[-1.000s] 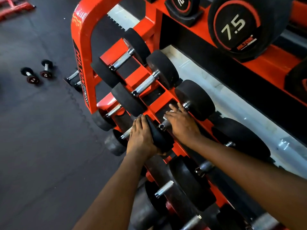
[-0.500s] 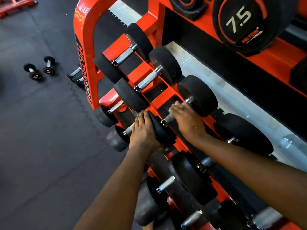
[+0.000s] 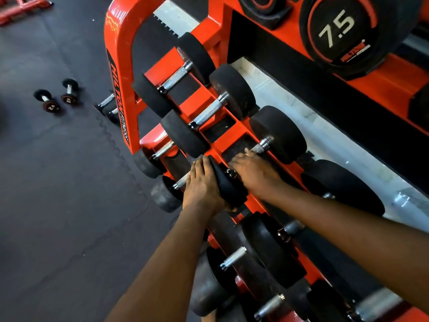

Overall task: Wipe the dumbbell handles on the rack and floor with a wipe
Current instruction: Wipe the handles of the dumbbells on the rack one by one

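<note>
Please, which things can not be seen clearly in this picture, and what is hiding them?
Head view only.
Wipe: not visible; the right grip covers most of the handle and may hide it.
Its fingers: blurred by motion.
Lower handle: partly behind the left grip.
Upper dumbbell: its number is cut by the top edge.

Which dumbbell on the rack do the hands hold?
The third black dumbbell from the orange rack's end post: left hand rests on its near head, right hand grips its knurled steel handle.
</note>
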`<state>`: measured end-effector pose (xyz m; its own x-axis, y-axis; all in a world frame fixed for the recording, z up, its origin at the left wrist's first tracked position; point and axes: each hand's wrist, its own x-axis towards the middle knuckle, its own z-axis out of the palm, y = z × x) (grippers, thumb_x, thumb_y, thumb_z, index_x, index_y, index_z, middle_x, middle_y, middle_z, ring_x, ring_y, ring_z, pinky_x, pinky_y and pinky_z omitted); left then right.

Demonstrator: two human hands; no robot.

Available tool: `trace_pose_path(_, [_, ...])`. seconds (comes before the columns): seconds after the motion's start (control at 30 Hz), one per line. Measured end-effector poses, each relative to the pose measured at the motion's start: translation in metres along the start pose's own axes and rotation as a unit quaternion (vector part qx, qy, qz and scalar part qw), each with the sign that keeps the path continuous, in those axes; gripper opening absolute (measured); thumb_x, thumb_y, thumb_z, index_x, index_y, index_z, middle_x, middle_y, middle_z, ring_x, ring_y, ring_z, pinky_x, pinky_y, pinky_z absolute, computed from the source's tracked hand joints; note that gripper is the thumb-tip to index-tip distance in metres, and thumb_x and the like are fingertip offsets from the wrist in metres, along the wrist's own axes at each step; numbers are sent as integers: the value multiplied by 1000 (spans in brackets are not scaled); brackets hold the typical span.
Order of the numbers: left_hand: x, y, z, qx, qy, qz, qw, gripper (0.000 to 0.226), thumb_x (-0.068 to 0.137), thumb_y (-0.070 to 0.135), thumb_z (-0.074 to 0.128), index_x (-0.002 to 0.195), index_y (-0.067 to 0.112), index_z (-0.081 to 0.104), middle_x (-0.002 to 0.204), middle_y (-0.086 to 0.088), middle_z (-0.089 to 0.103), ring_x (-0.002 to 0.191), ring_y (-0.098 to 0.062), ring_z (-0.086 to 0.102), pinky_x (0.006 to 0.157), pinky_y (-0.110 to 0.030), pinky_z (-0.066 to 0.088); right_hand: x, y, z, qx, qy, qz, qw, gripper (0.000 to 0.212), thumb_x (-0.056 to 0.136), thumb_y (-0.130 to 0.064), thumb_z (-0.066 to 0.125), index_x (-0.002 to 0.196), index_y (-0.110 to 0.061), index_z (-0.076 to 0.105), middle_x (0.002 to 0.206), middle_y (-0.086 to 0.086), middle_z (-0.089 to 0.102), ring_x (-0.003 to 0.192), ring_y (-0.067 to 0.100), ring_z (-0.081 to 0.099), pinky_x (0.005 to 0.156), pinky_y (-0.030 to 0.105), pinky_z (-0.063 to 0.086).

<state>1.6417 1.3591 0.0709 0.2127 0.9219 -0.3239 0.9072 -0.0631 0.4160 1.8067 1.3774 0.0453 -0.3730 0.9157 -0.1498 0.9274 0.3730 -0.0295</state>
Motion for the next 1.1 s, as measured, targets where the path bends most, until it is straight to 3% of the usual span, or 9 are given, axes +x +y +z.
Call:
trace_pose_path(0.07, [-1,0,0,-4,2,2,1000,161,44,48,99,158,9,-7,168,-12,1,156,-27,-3,127,-41,6,8,14,-17,-42,7,88,995,32,91,-12,39,110,-16,65,113,6,66,113,23,56,118,37,22])
trace_pose_path(0.17, [0,-2,-1,2,2,6,1000,163,43,51,99,158,10,-8,168,-11,-1,156,-27,-4,127,-42,6,22,10,-32,-34,-23,166,985,21,90,-15,51,104,-14,68,108,7,68,109,24,59,113,35,29])
trace_pose_path(0.33, [0,-1,1,-2,3,0,1000,162,44,51,98,158,10,-8,168,-12,1,156,-27,-3,127,-42,7,6,-5,-8,7,-26,-3,1000,32,89,-13,40,108,-12,65,110,9,66,111,26,57,114,35,27])
trace_pose_path(0.53, [0,-5,2,-6,8,8,1000,161,44,50,98,158,11,-8,167,-12,2,156,-28,-2,127,-43,8,1,15,3,-42,57,182,981,50,92,-9,26,130,-4,56,135,15,55,135,27,43,119,38,23])
trace_pose_path(0.7, [0,-5,2,-8,1,8,1000,162,44,50,98,158,10,-9,168,-12,0,156,-28,-4,127,-43,8,-22,8,23,-61,83,131,986,59,90,-6,18,144,0,42,148,17,43,141,29,36,119,40,22])
trace_pose_path(0.83, [0,-5,1,-7,2,9,1000,162,43,51,98,158,11,-8,167,-12,1,156,-28,-2,127,-43,9,-13,15,23,-45,97,207,973,58,93,-8,17,150,-1,27,157,18,26,147,29,22,121,40,14])
trace_pose_path(0.97, [-1,-3,-1,-10,-5,3,1000,163,42,52,98,158,11,-10,167,-12,1,156,-28,-3,127,-43,9,-28,-16,31,57,139,251,956,60,91,-4,23,150,-6,30,156,16,30,146,28,26,120,39,23])
trace_pose_path(1.03, [-1,-2,-2,-12,-4,2,1000,163,42,51,98,158,12,-10,167,-11,1,155,-28,-3,127,-43,9,-37,-26,27,205,171,348,899,64,88,6,36,148,-13,38,151,15,39,139,27,39,113,33,32])
trace_pose_path(1.1, [0,-2,-2,-11,-6,3,1000,162,42,50,98,158,12,-9,167,-11,1,155,-28,-3,127,-44,10,-38,-24,26,421,169,488,745,51,88,9,46,133,-13,59,131,16,60,118,29,59,102,35,46])
